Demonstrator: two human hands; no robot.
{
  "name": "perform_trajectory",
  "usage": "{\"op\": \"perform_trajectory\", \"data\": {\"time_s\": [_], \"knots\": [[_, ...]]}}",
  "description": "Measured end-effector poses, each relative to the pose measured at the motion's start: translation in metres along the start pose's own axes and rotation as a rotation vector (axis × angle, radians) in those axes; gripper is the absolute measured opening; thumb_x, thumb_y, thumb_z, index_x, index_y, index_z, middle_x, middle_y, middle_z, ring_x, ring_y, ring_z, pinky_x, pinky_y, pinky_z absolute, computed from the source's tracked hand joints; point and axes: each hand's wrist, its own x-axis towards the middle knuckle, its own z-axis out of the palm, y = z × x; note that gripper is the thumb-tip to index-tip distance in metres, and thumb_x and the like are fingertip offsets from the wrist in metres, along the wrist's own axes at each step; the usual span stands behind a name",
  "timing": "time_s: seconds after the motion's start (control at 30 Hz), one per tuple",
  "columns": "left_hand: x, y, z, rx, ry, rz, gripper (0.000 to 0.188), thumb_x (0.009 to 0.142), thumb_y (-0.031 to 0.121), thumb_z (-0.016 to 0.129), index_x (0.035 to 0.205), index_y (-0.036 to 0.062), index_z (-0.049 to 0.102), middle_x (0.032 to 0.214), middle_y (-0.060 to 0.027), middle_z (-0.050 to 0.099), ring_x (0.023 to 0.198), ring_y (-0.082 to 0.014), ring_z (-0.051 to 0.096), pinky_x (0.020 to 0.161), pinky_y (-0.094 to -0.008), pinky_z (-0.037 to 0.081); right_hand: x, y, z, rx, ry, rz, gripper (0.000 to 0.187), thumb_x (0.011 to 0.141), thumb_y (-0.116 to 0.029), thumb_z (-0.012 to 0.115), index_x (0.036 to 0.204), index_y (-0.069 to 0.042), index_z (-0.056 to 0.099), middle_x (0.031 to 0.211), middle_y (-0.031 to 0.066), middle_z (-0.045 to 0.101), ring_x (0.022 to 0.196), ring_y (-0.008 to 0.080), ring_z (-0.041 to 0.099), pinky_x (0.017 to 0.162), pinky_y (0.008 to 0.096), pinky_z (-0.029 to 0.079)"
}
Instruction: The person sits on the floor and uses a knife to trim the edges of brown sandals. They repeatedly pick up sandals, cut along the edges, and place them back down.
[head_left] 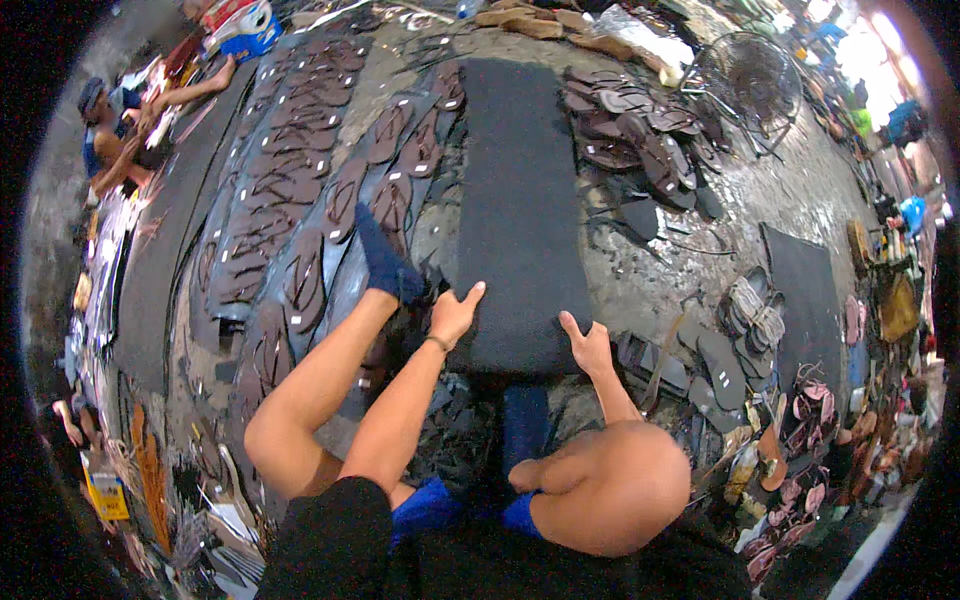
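— Rough concrete floor (pixel 690 255), littered with offcuts; sandal soles everywhere. What sits in front of the person?

— One long dark foam sheet (pixel 520 210), lying flat on the floor and running straight away from the body. Its near edge is at the hands, its far end up by a pile of brown pieces (pixel 535 22).

— Hands?

— Left hand (pixel 452 315) on the near left corner of the sheet, thumb up, fingers curled over the edge. Right hand (pixel 590 345) on the near right corner, fingers spread on the surface. Both hands touch the sheet, well apart from each other, one at each corner. Whether either truly grips or only presses, I cannot tell.

— Legs?

— Left leg stretched forward beside the sheet, foot in a blue sock (pixel 385 262) just left of the sheet's left edge, near the left hand. Right knee (pixel 615 490) bent up, below the right hand.

— Surroundings, left side?

— Rows of dark cut-out soles (pixel 300 190) laid on strips, filling the floor to the left of the sheet. Another person (pixel 125 130) sits at the far left edge, arm reaching out over the strips.

— Right side?

— Heap of dark soles (pixel 640 130) just beyond the sheet's right edge. A wire fan guard (pixel 755 85) behind it. A second, smaller dark sheet (pixel 805 290) lies further right, well apart from the hands, with loose sandals (pixel 750 310) between.
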Motion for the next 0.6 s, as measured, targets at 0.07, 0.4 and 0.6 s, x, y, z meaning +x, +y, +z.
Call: {"op": "perform_trajectory", "data": {"time_s": [0.07,0.4,0.6], "knots": [[-0.019,-0.001,0.024,-0.062,0.077,0.246,0.053,0.085,0.044,0.065,0.107,-0.0038,0.063,0.101,-0.0168,0.067,0.096,-0.0268,0.063,0.083,-0.0379,0.047,0.005,0.01,-0.016,0.051,0.128,-0.004,0.062,0.081,-0.053,0.067,0.098,0.006,0.063,0.09,0.0176,0.067,0.083,0.0276,0.064,0.076,0.0376,0.048],[-0.019,0.127,-0.026,0.061,-0.157,0.567,0.042,0.078,0.019,0.075,0.11,-0.0043,0.061,0.102,-0.0098,0.067,0.093,-0.0205,0.061,0.085,-0.0356,0.048,0.059,-0.03,0.022,0.642,0.336,-0.049,0.082,0.077,-0.065,0.064,0.096,0.015,0.062,0.094,0.0223,0.067,0.089,0.027,0.063,0.082,0.0379,0.048],[-0.061,0.294,-0.028,0.94,-0.156,1.198,0.059,0.079,0.021,0.067,0.129,-0.0018,0.047,0.105,-0.0277,0.062,0.1,-0.0424,0.059,0.088,-0.0446,0.047,0.047,-0.123,0.049,1.512,-0.239,0.172,0.077,0.087,-0.07,0.039,0.131,-0.007,0.046,0.123,0.0107,0.055,0.102,0.0216,0.057,0.079,0.0361,0.047]]}}
